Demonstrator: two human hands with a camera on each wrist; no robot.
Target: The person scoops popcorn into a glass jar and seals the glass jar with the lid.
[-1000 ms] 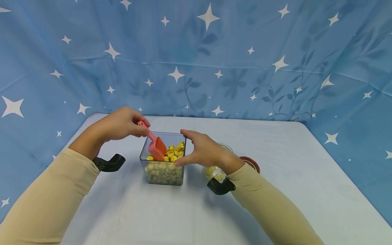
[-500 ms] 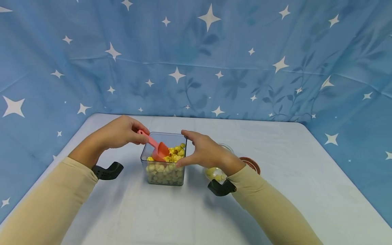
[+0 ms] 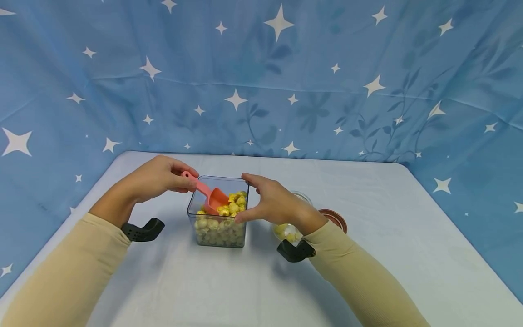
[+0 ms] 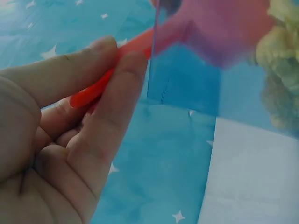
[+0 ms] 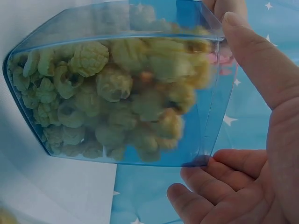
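Note:
My left hand (image 3: pixel 159 179) pinches the handle of a pink scoop (image 3: pixel 215 200) between thumb and fingers, at the left rim of a clear plastic container (image 3: pixel 222 182). The scoop's bowl rests tilted among yellow popcorn (image 3: pixel 234 208) inside. In the left wrist view the scoop handle (image 4: pixel 135 46) lies between thumb and fingertips, its bowl behind the clear wall. My right hand (image 3: pixel 271 197) holds the container's right side, thumb at the near corner and fingers at the far one. The right wrist view shows the popcorn (image 5: pixel 114 84) through the wall, with thumb and fingers against the edges.
Behind my right wrist stands a clear round jar (image 3: pixel 303 196) with some popcorn low in it, partly hidden. Beside it lies a brown-rimmed round thing (image 3: pixel 337 219), partly covered by the forearm. A white cloth (image 3: pixel 212 286) covers the table; a blue starry curtain (image 3: pixel 261 68) hangs behind.
My left hand has come down, bringing the scoop to a flatter angle and shifting its bowl slightly right through the popcorn. My right hand has stayed on the container.

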